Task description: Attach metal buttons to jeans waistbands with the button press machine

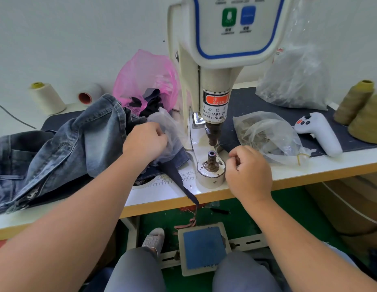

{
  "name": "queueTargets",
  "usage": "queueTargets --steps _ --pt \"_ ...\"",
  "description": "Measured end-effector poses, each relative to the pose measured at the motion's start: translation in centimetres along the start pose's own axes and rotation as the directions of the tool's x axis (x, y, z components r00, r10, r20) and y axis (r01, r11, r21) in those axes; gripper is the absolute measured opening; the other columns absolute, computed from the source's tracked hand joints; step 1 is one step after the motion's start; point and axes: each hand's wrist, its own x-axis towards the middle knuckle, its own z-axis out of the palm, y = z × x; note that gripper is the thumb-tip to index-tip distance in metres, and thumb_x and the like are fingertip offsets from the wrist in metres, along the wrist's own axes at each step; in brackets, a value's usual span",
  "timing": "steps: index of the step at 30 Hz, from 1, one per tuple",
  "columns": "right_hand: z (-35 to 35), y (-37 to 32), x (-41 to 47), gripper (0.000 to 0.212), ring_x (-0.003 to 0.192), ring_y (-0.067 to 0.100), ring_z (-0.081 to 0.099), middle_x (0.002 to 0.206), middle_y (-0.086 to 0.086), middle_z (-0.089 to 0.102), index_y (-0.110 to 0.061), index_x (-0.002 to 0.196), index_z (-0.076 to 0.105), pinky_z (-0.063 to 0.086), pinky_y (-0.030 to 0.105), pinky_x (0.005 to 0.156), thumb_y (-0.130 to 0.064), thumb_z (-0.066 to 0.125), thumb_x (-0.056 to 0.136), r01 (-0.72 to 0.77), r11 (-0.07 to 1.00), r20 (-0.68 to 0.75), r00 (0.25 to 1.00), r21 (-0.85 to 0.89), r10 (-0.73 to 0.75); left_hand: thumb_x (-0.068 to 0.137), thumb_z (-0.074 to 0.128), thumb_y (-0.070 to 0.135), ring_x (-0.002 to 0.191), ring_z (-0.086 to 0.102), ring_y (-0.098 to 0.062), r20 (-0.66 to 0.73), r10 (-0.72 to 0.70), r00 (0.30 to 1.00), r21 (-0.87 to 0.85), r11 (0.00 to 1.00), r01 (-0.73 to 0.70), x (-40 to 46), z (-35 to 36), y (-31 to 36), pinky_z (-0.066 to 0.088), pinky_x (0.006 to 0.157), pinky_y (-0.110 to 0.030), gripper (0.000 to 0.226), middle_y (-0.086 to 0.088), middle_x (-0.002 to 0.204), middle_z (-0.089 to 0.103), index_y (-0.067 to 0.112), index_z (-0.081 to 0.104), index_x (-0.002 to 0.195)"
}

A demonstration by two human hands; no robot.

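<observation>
White bench held jeans [63,144] left of the empty lower die [211,160]; left hand [144,142] pinched a clear bag [168,131], right hand [246,169] was curled, contents unseen; pressing had yet to begin.

Crumpled jeans [63,144] beside press machine [212,85]

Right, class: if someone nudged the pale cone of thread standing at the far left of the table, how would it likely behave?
The pale thread cone stands upright on its wider end, so it probably resists tipping. If knocked over, its tapered shape would likely roll in a curve, like the spool lying beside it.
</observation>
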Motion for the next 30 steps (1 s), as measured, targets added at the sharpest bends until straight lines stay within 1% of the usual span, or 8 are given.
queueTargets --steps 4,9,15,19,21,25,27,30 --pt "0.0 -0.1 0.0 0.013 0.066 0.017 0.047 0.071 -0.001 0.056 -0.008 0.076 0.066 0.022 0.018 0.052 -0.001 0.059 0.084 0.007 1.000 -0.011 1.000 0.000 -0.007 0.090 0.047 0.025 0.076 0.054 -0.026 -0.085 -0.026 0.996 -0.158 0.987 0.013 -0.2 -0.1 0.1 0.036 0.065 -0.031 0.017 -0.002 0.079 0.060 0.017 0.057 0.079" --pt "0.1 0.0 0.0 0.013 0.065 0.017 0.047 0.071 0.002 0.060 -0.008 0.076 0.066 0.023 0.017 0.052 -0.001 0.059 0.083 0.009 1.000 -0.013 1.000 0.003 -0.009 0.096 0.042 0.022 0.069 0.051 -0.027 -0.045 0.012 0.999 -0.077 0.997 -0.016 0.0 -0.3 0.1 0.031 0.056 -0.032 0.024 -0.004 0.071 0.054 0.014 0.047 0.073" --pt "0.1 0.0 0.0 0.012 0.066 0.017 0.047 0.071 0.004 0.061 -0.007 0.076 0.067 0.024 0.017 0.052 0.001 0.060 0.083 0.011 1.000 -0.012 1.000 0.003 -0.011 0.096 0.049 0.023 0.076 0.058 -0.024 -0.080 0.017 0.997 -0.164 0.986 -0.030 -0.1 -0.2 0.0 0.042 0.065 -0.032 0.018 -0.005 0.084 0.064 0.011 0.062 0.091" --pt "0.1 0.0 0.0 0.012 0.065 0.018 0.047 0.071 0.005 0.061 -0.006 0.076 0.067 0.025 0.016 0.052 0.001 0.060 0.083 0.014 1.000 -0.018 1.000 0.000 -0.014 0.094 0.052 0.022 0.076 0.059 -0.021 -0.162 0.040 0.986 -0.236 0.969 -0.078 -0.7 -0.3 0.5 0.047 0.072 -0.035 0.011 0.001 0.083 0.064 0.018 0.061 0.090" --pt "0.1 -0.1 0.0 0.012 0.065 0.017 0.047 0.071 0.005 0.061 -0.006 0.076 0.067 0.024 0.016 0.052 0.001 0.060 0.083 0.015 1.000 -0.018 1.000 0.001 -0.015 0.092 0.053 0.020 0.069 0.057 -0.015 -0.202 0.072 0.977 -0.273 0.954 -0.126 -1.3 -0.4 1.1 0.044 0.067 -0.031 0.009 0.005 0.075 0.060 0.019 0.059 0.085" --pt "0.0 -0.1 0.0 0.012 0.065 0.017 0.046 0.071 0.004 0.061 -0.006 0.077 0.068 0.022 0.017 0.053 0.000 0.060 0.084 0.014 1.000 -0.018 1.000 0.003 -0.014 0.083 0.061 0.010 0.062 0.056 -0.005 -0.283 0.151 0.947 -0.347 0.904 -0.248 -3.3 -0.7 2.7 0.041 0.058 -0.010 0.010 0.011 0.066 0.056 0.015 0.060 0.074" --pt "0.0 -0.1 0.0 0.012 0.065 0.017 0.046 0.071 0.004 0.061 -0.006 0.077 0.067 0.023 0.017 0.053 0.000 0.060 0.083 0.013 1.000 -0.018 1.000 0.007 -0.013 0.078 0.064 0.006 0.066 0.057 -0.004 -0.309 0.171 0.936 -0.388 0.875 -0.288 -4.4 -0.7 3.5 0.043 0.059 -0.010 0.010 0.009 0.063 0.059 0.012 0.062 0.070" --pt "0.0 -0.1 0.0 0.012 0.066 0.017 0.047 0.071 0.003 0.060 -0.007 0.077 0.067 0.024 0.017 0.052 0.000 0.059 0.084 0.012 1.000 -0.012 1.000 0.008 -0.012 0.077 0.067 0.006 0.059 0.057 0.000 -0.231 0.186 0.955 -0.472 0.837 -0.277 -5.6 -0.7 4.5 0.044 0.054 -0.011 0.011 0.008 0.062 0.062 0.013 0.062 0.069"
